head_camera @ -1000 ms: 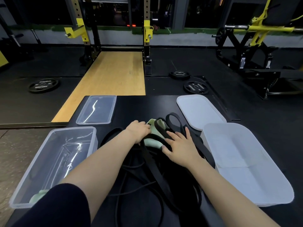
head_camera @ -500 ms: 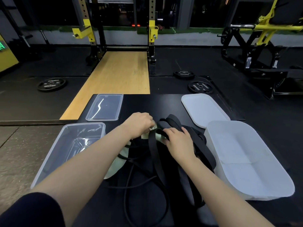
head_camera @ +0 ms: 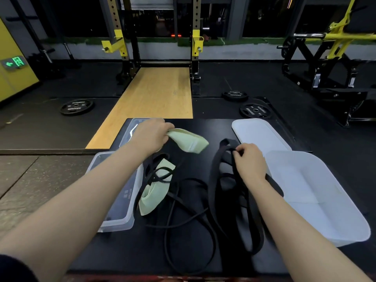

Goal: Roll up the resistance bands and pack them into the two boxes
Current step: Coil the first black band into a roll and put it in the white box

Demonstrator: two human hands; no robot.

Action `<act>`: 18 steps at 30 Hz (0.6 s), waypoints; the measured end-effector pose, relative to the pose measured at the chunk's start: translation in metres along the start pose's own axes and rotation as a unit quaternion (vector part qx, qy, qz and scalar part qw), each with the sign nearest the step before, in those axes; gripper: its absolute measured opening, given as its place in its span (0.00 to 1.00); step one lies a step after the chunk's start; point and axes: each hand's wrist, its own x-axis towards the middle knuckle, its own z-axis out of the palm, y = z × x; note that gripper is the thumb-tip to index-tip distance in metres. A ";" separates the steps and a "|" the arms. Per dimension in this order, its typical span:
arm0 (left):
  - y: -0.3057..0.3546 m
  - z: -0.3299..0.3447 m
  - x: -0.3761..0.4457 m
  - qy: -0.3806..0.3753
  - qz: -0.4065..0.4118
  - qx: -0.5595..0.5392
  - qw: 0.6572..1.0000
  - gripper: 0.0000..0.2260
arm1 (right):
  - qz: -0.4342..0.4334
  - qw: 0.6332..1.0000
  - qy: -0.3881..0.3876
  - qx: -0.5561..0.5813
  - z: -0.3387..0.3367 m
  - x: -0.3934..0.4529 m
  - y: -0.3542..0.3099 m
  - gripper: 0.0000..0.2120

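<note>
Black mat (head_camera: 195,251) holds tangled black bands (head_camera: 215,180), pale-green band (head_camera: 189,142).

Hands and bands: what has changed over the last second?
The left hand has lifted one end of the green band up and away from the pile; its other end still lies tangled among the black bands. The right hand, which lay flat on the pile, now pinches a wide black band and has drawn it right. Both boxes, clear and white, and their lids stayed put.
</note>
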 end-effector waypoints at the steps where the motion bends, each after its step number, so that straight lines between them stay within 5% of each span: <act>1: 0.001 -0.003 -0.006 -0.005 -0.009 -0.009 1.000 0.12 | 0.015 1.000 0.005 -0.010 -0.003 0.004 0.000 0.07; 7: 0.028 0.017 -0.049 -0.127 -0.026 0.054 0.990 0.10 | 0.020 0.992 -0.030 -0.122 -0.002 0.007 0.002 0.14; 14: 0.046 0.057 -0.083 -0.265 -0.048 0.097 0.958 0.33 | -0.306 0.943 -0.001 -0.130 0.028 -0.036 -0.006 0.16; 18: 0.055 0.058 -0.094 -0.264 -0.056 0.059 0.961 0.34 | -0.351 0.924 -0.126 -0.089 0.030 -0.061 -0.010 0.13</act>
